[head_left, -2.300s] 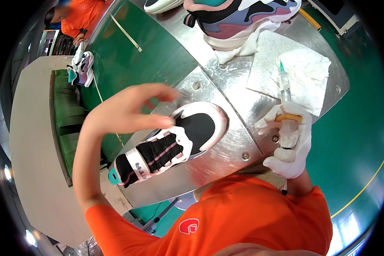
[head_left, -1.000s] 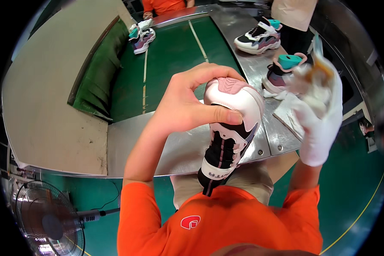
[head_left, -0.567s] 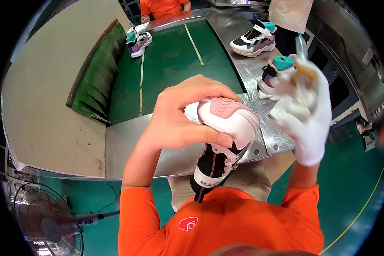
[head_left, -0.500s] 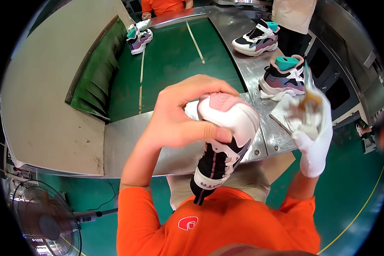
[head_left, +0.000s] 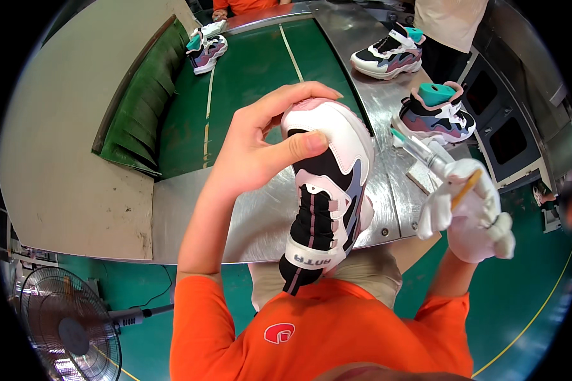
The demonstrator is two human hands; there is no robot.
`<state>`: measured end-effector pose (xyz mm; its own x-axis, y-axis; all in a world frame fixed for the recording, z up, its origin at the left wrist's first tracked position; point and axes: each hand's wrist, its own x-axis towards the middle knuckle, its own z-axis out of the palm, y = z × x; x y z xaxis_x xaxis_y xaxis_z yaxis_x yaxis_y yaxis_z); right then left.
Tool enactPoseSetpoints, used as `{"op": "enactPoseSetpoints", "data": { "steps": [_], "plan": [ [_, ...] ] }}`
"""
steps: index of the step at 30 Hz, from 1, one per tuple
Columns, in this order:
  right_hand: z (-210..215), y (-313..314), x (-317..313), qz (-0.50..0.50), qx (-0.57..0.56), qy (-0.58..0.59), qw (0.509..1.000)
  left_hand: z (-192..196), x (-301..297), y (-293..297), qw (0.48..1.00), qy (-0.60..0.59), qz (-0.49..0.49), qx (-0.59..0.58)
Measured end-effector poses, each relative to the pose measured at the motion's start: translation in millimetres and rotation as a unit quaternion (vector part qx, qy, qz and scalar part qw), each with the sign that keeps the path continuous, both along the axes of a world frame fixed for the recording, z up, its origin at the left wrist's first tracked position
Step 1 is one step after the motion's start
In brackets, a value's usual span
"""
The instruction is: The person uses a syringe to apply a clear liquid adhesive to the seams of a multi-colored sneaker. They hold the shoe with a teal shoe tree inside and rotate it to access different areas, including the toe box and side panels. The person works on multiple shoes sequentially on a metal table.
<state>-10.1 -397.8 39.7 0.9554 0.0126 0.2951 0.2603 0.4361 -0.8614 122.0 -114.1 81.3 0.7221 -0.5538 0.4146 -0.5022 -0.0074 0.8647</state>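
Left hand (head_left: 260,149) fingers clenched on sneaker (head_left: 327,190) toe; long axis vertical, heel toward body. Gloved right hand (head_left: 470,209) grips brush (head_left: 467,187).

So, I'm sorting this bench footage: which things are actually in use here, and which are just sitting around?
In use: white, black and pink sneaker in bare left hand; clear syringe-like applicator in white-gloved right hand.

Lying about: two sneakers with teal inserts, sneaker on green belt, floor fan.
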Motion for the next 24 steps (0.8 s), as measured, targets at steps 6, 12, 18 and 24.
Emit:
{"op": "enactPoseSetpoints", "data": {
  "steps": [6, 12, 18, 24],
  "plan": [
    [12.8, 2.5, 31.2, 0.078, 0.058, -0.062, 0.993, 5.6, -1.1, 0.7, 1.0, 0.008, -0.001, 0.01],
    [15.5, -0.3, 43.7, 0.067, 0.047, -0.045, 0.996, 5.5, 2.8, -0.5, 1.0, 0.001, -0.019, 0.0],
    [5.8, -7.9, 47.3, 0.055, 0.048, -0.022, 0.997, 2.6, 2.0, 3.1, 1.0, 0.019, -0.021, -0.012],
    [-6.8, -9.0, 51.6, 0.04, 0.035, 0.017, 0.998, -16.9, 10.3, 7.6, 0.997, 0.021, 0.006, -0.08]
  ]
}}
